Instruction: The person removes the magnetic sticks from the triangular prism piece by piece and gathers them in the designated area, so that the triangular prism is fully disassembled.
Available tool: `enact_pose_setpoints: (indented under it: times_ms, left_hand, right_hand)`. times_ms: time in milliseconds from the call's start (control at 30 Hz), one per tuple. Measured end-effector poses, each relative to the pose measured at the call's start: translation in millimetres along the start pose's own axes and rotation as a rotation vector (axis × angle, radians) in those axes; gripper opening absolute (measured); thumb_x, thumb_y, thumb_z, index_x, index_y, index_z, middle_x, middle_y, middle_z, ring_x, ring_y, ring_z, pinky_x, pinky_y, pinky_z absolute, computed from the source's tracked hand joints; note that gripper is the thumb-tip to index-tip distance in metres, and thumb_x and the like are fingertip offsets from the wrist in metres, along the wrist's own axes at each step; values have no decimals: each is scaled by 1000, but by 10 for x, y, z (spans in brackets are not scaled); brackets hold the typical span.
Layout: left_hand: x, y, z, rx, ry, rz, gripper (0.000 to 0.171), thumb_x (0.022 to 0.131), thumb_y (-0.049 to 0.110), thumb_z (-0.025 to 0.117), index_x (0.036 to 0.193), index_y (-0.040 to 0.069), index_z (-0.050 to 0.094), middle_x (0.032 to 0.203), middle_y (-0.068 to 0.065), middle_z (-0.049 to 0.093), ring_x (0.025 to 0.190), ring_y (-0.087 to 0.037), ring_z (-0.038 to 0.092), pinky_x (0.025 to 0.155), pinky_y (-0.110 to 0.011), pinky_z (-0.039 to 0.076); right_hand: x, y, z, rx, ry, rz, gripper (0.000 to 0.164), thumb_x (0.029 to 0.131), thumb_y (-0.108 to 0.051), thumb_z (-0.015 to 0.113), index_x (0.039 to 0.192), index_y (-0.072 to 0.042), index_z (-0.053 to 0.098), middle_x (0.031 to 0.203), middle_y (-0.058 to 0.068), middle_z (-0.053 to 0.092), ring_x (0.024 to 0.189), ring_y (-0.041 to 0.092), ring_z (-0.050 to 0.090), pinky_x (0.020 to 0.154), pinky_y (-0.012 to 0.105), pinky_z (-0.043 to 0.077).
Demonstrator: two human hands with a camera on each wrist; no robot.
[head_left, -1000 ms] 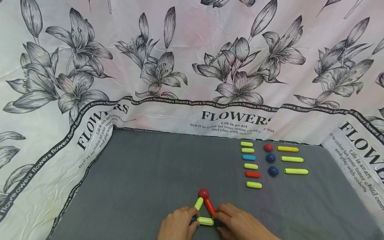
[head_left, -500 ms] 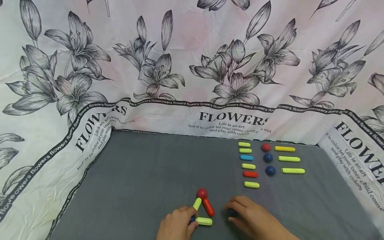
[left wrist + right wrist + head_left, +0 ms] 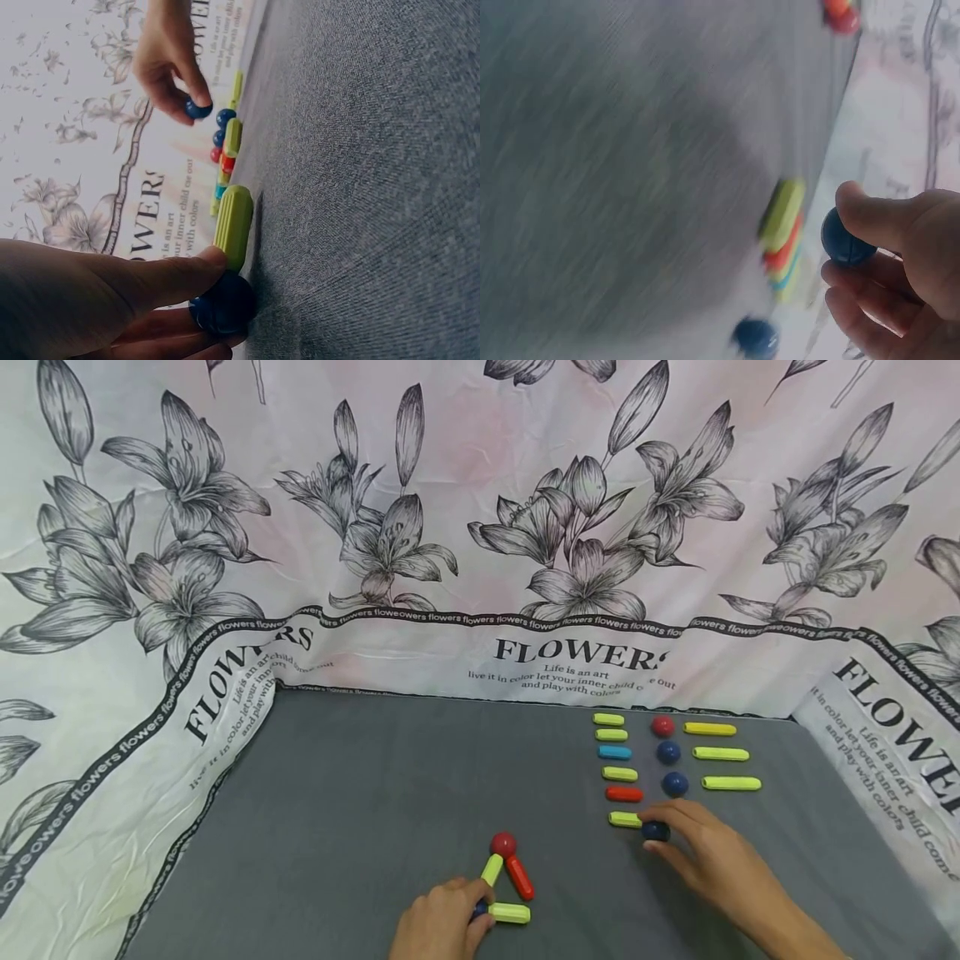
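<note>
My left hand (image 3: 441,918) grips a dark blue ball (image 3: 223,304) between thumb and fingers, low in the head view. Against this ball lies the end of a yellow-green stick (image 3: 512,913). A second yellow-green stick (image 3: 492,869) runs from near the left hand up to a red ball (image 3: 503,844). From that same red ball a red stick (image 3: 520,877) slants down to the right, its lower end apart from the horizontal stick. Further right, my right hand (image 3: 708,853) pinches another dark blue ball (image 3: 846,238), beside a short yellow-green stick (image 3: 624,819).
A column of short sticks, including a blue one (image 3: 614,752) and a red one (image 3: 624,794), lies at the right. Beside it are a red ball (image 3: 663,726), two blue balls (image 3: 675,784) and longer sticks (image 3: 731,783). Flower-printed cloth (image 3: 420,652) borders the grey table (image 3: 360,793).
My right hand has left the lower right end of the sticks and moved right and away from me, carrying a blue ball. The left hand has stayed in place.
</note>
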State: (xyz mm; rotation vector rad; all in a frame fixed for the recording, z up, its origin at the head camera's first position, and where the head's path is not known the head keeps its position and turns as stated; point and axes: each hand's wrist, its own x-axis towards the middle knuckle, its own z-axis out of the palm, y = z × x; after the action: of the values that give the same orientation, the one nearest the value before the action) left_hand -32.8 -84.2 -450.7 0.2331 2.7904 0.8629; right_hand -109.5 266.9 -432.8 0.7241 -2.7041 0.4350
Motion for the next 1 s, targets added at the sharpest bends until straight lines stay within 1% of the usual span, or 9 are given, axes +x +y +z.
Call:
enact_pose_setpoints:
  times_ms: [67,167,267,367,533,700,833,1000]
  left_hand:
    - [1,-3,0,4,6,5,16,86,24,89,95,24,75,83,8,66,60,-7,56,52,-33,48]
    - [-1,-8,7,8,14,19,17,85,23,90,95,24,75,84,7,67,60,-7,56,51,-33,48]
    - [1,-11,13,13,12,22,17,85,24,89,95,24,75,84,7,67,60,-7,56,51,-33,48]
    - [11,-12,13,15,7,19,17,86,24,89,95,24,75,84,7,67,60,-8,56,52,-33,48]
    - [17,-14,5,4,2,21,17,86,24,89,95,24,75,84,7,67,60,-7,56,52,-33,49]
    - [20,-13,-7,0,8,27,17,86,23,89,95,23,75,84,7,68,61,-7,57,52,-33,49]
    - [18,-12,-12,-2,10,22,17,85,23,89,95,23,75,85,7,68,62,-7,57,52,-33,49]
    - [12,-10,-10,-12,4,19,17,86,23,89,95,23,75,83,8,66,60,-6,54,51,-32,47]
  right_hand:
    - [-12,116,15,-7,13,6,48,72,-12,98,115,-20,76,110,-9,71,96,12,70,78,38,60]
    - [-43,275,40,-11,35,11,48,70,-10,98,112,-18,76,108,-6,73,95,17,71,78,35,58]
    - [-67,392,53,-31,57,22,49,70,-9,99,112,-18,76,107,-5,74,96,19,72,78,36,56]
    - [-74,475,63,-45,62,36,49,70,-9,98,112,-19,75,107,-5,75,96,19,72,78,39,56]
    - [-76,541,72,-43,44,57,49,72,-5,97,114,-16,74,109,-2,75,96,21,72,77,46,58]
    - [-72,564,81,-31,-2,93,48,75,-6,95,118,-11,73,112,5,75,99,27,74,79,52,58]
    - [-69,574,88,-20,-51,124,45,78,-7,93,118,-10,73,113,7,75,100,29,74,80,53,58]
    - [-65,578,78,-22,-88,148,43,80,-10,93,119,-11,73,114,7,75,100,29,74,80,53,58]
